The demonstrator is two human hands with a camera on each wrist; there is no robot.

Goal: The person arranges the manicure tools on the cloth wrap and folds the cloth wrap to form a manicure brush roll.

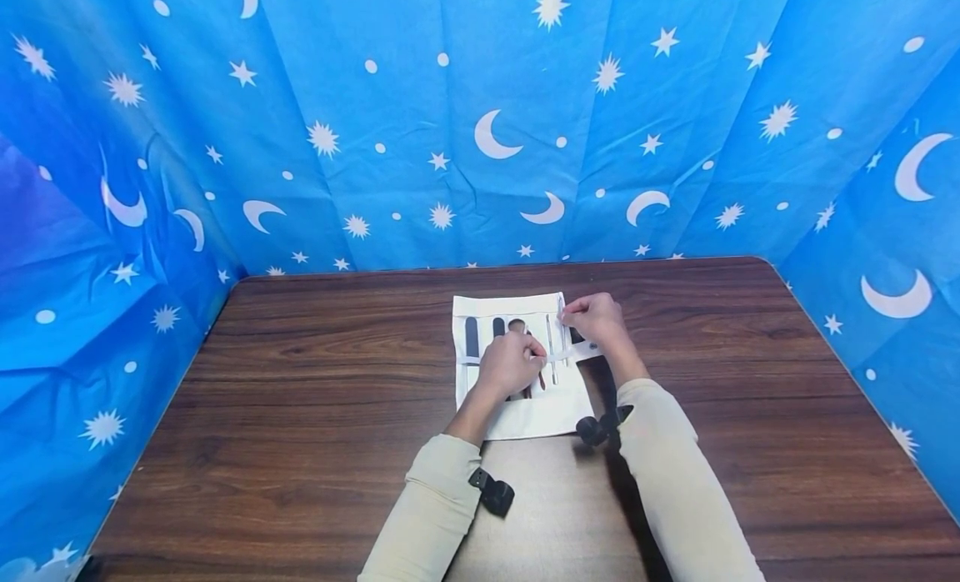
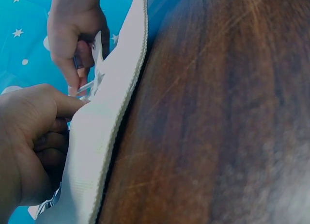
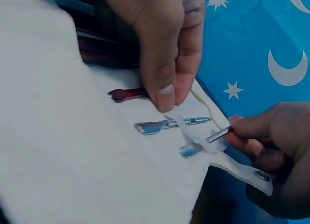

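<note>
A white fabric tool roll (image 1: 525, 419) lies unrolled on the table. My left hand (image 1: 510, 363) reaches over its middle and pinches the white elastic band (image 3: 181, 122) between thumb and forefinger. At the right edge, my right hand (image 1: 596, 319) pinches the knurled handle of a metal cuticle pusher (image 3: 218, 134), whose flat end passes by the band. Beside it, another slim metal manicure tool (image 3: 169, 124) sits under the band. A dark red tool (image 3: 126, 94) lies next to the left fingertips. Two dark flat-ended tools (image 1: 471, 340) stand in the left slots; the left hand partly covers the middle ones.
A closing strap (image 3: 242, 173) with a metal snap sticks out from the roll's right side, under the right hand. The brown wooden table (image 1: 315, 415) surrounds the roll. Behind it hangs a blue cloth (image 1: 405, 107) with white moons and stars.
</note>
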